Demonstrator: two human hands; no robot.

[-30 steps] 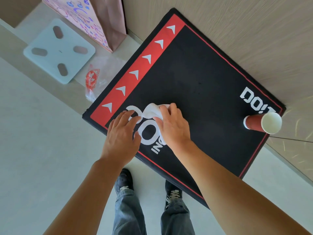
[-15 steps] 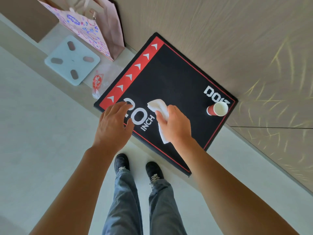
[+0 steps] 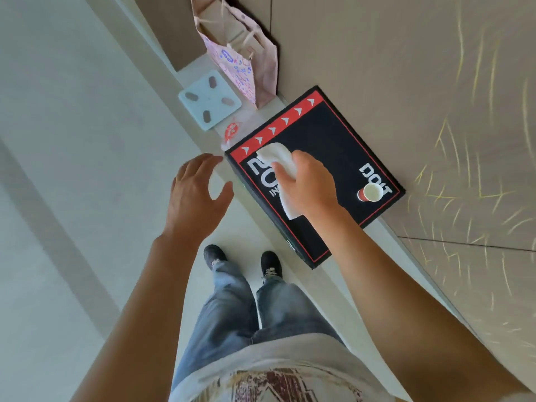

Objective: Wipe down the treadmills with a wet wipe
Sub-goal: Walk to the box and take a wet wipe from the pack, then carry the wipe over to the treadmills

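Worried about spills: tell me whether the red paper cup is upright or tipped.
Upright. The red paper cup stands on the black box, its round open mouth facing up. Its contents cannot be told.

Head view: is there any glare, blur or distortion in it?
Head view: wide-angle distortion bends the floor lines and wall; yellowish streaks of light scatter over the wood wall; the left hand looks slightly soft; the wipe and paper cup are bright but readable.

a single wide-angle view from the person's head, looking steeply down past the chest and both arms to the shoes (image 3: pixel 242 261) and pale floor (image 3: pixel 72 140). the black box (image 3: pixel 324 146) lies close in front, against a bowed wooden wall (image 3: pixel 406 68).
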